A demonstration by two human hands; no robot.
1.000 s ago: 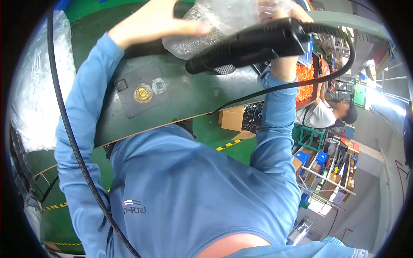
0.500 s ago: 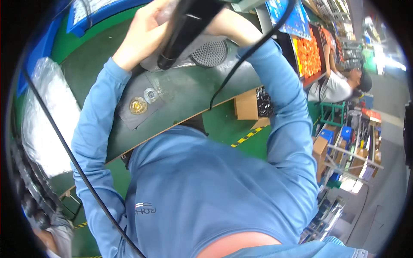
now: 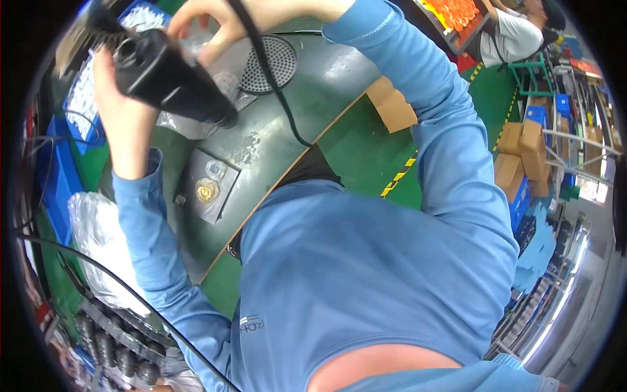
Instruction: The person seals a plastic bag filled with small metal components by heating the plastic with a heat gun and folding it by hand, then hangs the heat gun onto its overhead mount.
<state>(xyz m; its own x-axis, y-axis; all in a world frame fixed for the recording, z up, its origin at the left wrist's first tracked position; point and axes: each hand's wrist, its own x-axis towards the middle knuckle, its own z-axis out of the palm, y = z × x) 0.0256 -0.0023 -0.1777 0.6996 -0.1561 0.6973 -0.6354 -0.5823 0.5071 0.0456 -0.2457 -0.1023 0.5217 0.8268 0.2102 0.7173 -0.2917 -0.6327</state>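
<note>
Remotely, I'm watching a black device (image 3: 176,81) slanting in front of the left hand (image 3: 124,114), overlapping a clear plastic bag (image 3: 196,127) on the green table (image 3: 317,91). Its long axis is running from upper left to lower right, the lower end pointing toward the table's near edge. The left thumb is lying beside the upper end, perhaps steadying it; whether those fingers are gripping, I cannot tell. The right hand (image 3: 225,29) is curving alongside, thumb and forefinger parted; I cannot tell whether it's pinching plastic. A grey mat (image 3: 225,184) is probably keeping a yellow round piece (image 3: 207,190) in sight.
</note>
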